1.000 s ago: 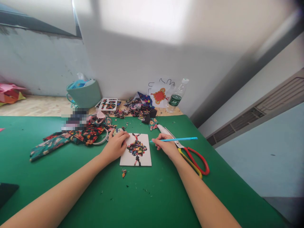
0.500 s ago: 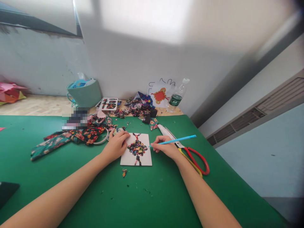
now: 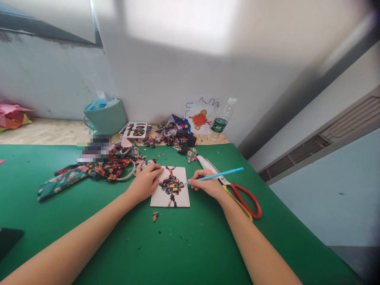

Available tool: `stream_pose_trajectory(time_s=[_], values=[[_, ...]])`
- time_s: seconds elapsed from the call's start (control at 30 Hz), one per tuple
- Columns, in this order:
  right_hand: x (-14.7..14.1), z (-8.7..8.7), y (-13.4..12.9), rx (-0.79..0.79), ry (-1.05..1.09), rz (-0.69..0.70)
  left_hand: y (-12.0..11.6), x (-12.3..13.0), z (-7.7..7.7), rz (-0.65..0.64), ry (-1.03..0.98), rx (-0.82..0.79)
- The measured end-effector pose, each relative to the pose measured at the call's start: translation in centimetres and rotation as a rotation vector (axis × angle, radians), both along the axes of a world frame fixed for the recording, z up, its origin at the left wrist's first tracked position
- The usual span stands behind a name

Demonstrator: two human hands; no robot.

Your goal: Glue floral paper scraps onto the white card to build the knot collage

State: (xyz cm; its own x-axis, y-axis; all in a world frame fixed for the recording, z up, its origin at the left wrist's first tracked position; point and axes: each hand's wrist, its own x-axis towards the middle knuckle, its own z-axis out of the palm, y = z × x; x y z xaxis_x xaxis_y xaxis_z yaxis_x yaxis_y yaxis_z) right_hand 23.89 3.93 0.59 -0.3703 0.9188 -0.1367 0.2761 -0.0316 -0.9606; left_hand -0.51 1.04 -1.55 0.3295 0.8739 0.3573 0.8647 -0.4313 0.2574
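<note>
Right hand [image 3: 206, 183]: fingers pinching a blue stick [image 3: 224, 174]. Left hand [image 3: 146, 183]: unclenched, fingertips resting on the white board [image 3: 180, 200]. Between both hands' fingers: fabric motif [image 3: 171, 185], stick tip at its edge, contact unclear. Step judged: edge work, calling for a steady board. Scissors [image 3: 257, 206]: beside right fingers, outward.

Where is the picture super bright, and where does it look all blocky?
Head view: bright light whitens the smooth white wall up top, soft grey shadow beneath; head view: coarse squares cover a patch by the crumpled dark floral cloth.
</note>
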Motion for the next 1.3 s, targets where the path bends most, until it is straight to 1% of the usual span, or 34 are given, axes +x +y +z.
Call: stream_pose_trajectory(time_s=[0.3, 0.97, 1.07, 1.2, 1.3], values=[[-0.05, -0.29, 0.32, -0.018, -0.001, -0.057, 0.1, 0.03, 0.02, 0.001, 0.014, 0.002], [-0.26, -0.95, 0.74, -0.052, 0.117, -0.24, 0.02, 0.12, -0.06, 0.004, 0.025, 0.014], [-0.05, -0.91, 0.78, -0.041, 0.121, -0.198, -0.08, 0.14, -0.01, 0.002, 0.03, 0.028], [0.26, -0.73, 0.67, -0.01, 0.11, -0.067, -0.13, 0.12, 0.11, 0.026, 0.041, 0.046], [0.34, -0.63, 0.5, -0.01, 0.086, -0.043, -0.09, 0.1, 0.14, 0.042, 0.043, 0.056]])
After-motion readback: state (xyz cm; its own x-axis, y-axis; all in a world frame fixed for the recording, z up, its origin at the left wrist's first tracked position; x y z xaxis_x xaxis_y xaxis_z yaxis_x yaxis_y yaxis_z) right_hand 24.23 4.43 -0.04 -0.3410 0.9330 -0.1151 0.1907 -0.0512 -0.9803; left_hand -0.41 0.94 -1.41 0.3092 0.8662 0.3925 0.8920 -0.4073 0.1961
